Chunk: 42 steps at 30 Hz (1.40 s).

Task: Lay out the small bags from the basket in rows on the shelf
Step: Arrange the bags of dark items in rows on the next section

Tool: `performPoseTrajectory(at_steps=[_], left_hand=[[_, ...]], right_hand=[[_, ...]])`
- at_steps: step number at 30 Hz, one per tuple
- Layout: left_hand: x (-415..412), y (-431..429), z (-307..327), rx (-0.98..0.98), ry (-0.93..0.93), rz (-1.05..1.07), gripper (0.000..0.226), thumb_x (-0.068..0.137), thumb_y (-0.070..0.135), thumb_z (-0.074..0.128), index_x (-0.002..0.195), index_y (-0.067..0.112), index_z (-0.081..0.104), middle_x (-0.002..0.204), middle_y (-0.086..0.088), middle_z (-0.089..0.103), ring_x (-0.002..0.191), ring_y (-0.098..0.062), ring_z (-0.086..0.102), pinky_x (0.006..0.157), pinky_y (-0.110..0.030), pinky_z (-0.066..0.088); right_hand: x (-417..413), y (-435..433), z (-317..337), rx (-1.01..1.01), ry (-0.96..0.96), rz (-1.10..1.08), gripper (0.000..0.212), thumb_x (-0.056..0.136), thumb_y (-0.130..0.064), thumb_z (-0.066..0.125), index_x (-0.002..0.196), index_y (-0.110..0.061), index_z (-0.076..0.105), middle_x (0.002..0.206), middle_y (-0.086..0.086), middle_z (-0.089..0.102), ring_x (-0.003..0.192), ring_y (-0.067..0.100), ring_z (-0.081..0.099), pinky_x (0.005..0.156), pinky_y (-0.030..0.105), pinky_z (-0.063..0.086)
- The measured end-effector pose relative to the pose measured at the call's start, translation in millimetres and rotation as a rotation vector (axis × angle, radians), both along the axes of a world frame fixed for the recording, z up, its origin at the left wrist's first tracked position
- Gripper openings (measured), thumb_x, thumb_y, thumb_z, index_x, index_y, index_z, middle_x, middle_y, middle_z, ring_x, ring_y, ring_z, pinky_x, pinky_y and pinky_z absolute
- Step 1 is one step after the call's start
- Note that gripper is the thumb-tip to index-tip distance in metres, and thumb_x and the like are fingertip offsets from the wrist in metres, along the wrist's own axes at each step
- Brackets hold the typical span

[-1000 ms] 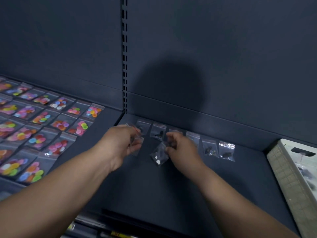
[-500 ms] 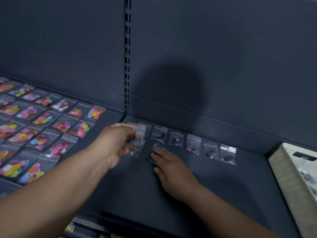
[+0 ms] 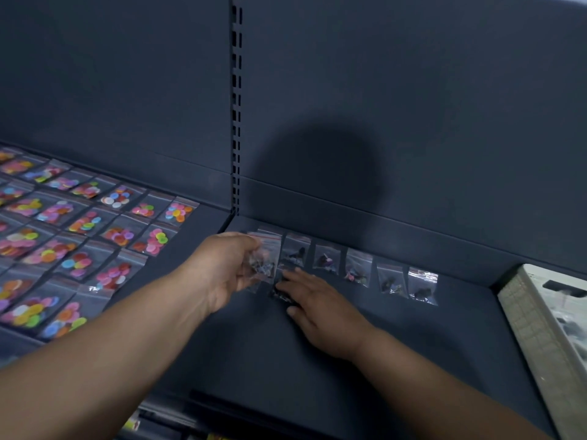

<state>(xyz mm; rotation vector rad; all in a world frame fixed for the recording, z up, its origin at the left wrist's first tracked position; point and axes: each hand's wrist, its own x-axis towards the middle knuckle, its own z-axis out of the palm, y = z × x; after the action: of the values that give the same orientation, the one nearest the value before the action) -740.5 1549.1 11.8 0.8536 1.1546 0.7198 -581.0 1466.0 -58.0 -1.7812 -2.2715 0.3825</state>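
Five in plain sight: small clear plastic bags of dark bits lie side by side in one row along the back of the dark grey metal shelf. I cannot make out what the bits are.
One more in the row: a sixth bag at the left end, mostly hidden behind the left hand. Only its upper part shows.
The left hand: held over the row's left end, fingers curled round a blurred bunch of clear bags. The bags in it cannot be counted.
The right hand: palm down, fingers straight and together, pressing one loose clear bag flat on the shelf just in front of the row's left end. The fingertips cover part of it.
The pale basket: at the right end of the shelf, cut off at the edge of view. Its contents are a blur.
The left bay: clear bags of bright round discs in several rows, blurred and running out of view to the left.
The slotted upright post: stands between the two bays, against the dark back panel.
The shadow: a round dark patch on the back panel above the row.
Below the shelf lip: something yellowish, too cut off to name.
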Motion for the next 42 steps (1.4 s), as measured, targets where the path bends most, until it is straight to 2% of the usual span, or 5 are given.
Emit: performPoseTrajectory(at_steps=[8, 14, 23, 33, 42], left_hand=[[12, -8, 2, 0.038, -0.014, -0.117, 0.010, 0.092, 0.007, 0.052, 0.087, 0.010, 0.060, 0.076, -0.010, 0.064, 0.063, -0.019, 0.060, 0.054, -0.027, 0.052], [22, -19, 0, 0.121, 0.013, -0.247, 0.010, 0.093, 0.010, 0.053, 0.088, 0.011, 0.062, 0.076, -0.007, 0.064, 0.064, -0.015, 0.061, 0.066, -0.029, 0.054], [-8, -7, -42, 0.872, 0.823, -0.416, 0.025, 0.094, 0.019, 0.050, 0.116, 0.018, 0.062, 0.113, 0.001, 0.059, 0.104, -0.016, 0.057, 0.083, -0.019, 0.039], [-22, -15, -62, 1.090, 0.958, -0.660, 0.032, 0.094, 0.023, 0.048, 0.121, 0.008, 0.058, 0.132, -0.005, 0.050, 0.125, -0.019, 0.042, 0.102, -0.020, 0.028], [-19, -13, -60, 1.064, 0.981, -0.704, 0.038, 0.095, 0.032, 0.047, 0.126, 0.012, 0.055, 0.137, -0.002, 0.045, 0.130, -0.016, 0.037, 0.106, -0.020, 0.025]], right_hand=[[-18, 3, 33, 0.019, 1.189, -0.529, 0.011, 0.089, -0.022, 0.059, 0.100, -0.021, 0.059, 0.086, -0.002, 0.067, 0.077, 0.007, 0.062, 0.072, 0.023, 0.049], [-11, -3, 35, 0.026, 1.287, -0.658, 0.023, 0.085, 0.009, 0.055, 0.098, -0.011, 0.053, 0.060, 0.003, 0.054, 0.049, 0.007, 0.052, 0.050, 0.019, 0.045], [10, -27, 25, 0.120, 0.064, -0.744, 0.038, 0.086, -0.015, 0.054, 0.124, -0.015, 0.051, 0.119, 0.003, 0.054, 0.108, 0.024, 0.055, 0.088, 0.028, 0.043], [0, -35, 1, -0.097, -0.154, -0.252, 0.084, 0.076, -0.058, -0.001, 0.148, -0.020, 0.022, 0.158, -0.002, 0.014, 0.146, 0.013, 0.008, 0.117, 0.026, 0.003], [9, -31, 3, -0.131, -0.190, -0.219, 0.059, 0.098, -0.046, 0.027, 0.150, -0.022, 0.014, 0.159, -0.004, 0.009, 0.146, 0.011, 0.003, 0.116, 0.025, -0.001]])
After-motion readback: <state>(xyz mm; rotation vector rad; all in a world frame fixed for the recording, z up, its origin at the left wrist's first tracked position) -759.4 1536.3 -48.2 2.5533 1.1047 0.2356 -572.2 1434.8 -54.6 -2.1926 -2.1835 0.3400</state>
